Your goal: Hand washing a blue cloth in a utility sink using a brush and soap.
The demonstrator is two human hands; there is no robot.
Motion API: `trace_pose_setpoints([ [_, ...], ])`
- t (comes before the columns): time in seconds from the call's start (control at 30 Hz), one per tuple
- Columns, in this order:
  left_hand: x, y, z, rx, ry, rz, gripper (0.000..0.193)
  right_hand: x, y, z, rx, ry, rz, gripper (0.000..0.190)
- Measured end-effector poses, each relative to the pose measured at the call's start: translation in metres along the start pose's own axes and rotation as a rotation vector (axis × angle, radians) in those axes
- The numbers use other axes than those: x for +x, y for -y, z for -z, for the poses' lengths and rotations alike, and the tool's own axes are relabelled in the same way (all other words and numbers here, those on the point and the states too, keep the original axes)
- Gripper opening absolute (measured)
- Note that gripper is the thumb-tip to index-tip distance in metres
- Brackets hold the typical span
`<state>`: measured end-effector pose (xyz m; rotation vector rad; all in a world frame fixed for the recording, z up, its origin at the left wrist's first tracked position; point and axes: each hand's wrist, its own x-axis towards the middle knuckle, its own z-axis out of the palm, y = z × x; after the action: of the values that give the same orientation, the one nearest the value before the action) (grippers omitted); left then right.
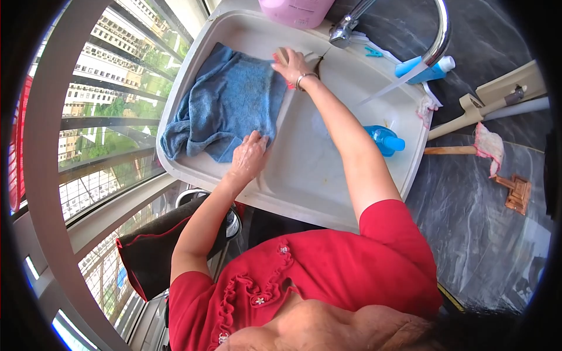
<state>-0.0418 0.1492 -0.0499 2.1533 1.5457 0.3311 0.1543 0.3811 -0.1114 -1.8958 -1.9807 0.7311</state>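
A wet blue towel (pixel 237 94) lies spread over the left, shallower part of a white laundry sink (pixel 290 209). My left hand (pixel 250 155), with suds on it, presses on the towel's near right corner; its fingertips are bent over the cloth. At the towel's far right edge, my right hand (pixel 295 68) grips a scrubbing brush (pixel 282 56) with red bristles and a pale back. That hand mostly covers the brush, and a bracelet is on the wrist. Water runs from a chrome faucet (pixel 441 39) into the basin, right of my right forearm.
A blue bottle (pixel 383 139) stands in the basin's right side. On the rim are a pink jug (pixel 298 11), a blue clothespin (pixel 373 52) and a light-blue bottle (pixel 415 72). Wooden and plastic handles (pixel 450 150) reach the right rim. A barred window borders the left; a dark rolled mat (pixel 153 250) stands below.
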Motion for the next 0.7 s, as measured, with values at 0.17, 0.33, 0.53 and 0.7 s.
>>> trace_pose_setpoints([
  [0.17,-0.033,0.035,-0.009,0.152,-0.067,-0.22,0.037,-0.06,0.035,-0.007,-0.146,-0.068,0.153,0.065],
  [0.33,-0.071,0.039,-0.002,0.072,0.019,-0.096,0.038,-0.188,0.085,-0.033,0.037,-0.142,0.741,0.057],
  [0.53,-0.051,0.022,-0.001,0.017,0.178,-0.026,0.052,-0.049,0.017,-0.015,-0.329,-0.3,0.425,0.055],
  [0.7,-0.065,0.033,0.006,0.024,0.132,-0.013,0.048,-0.119,0.073,-0.034,-0.126,-0.122,0.516,0.05],
])
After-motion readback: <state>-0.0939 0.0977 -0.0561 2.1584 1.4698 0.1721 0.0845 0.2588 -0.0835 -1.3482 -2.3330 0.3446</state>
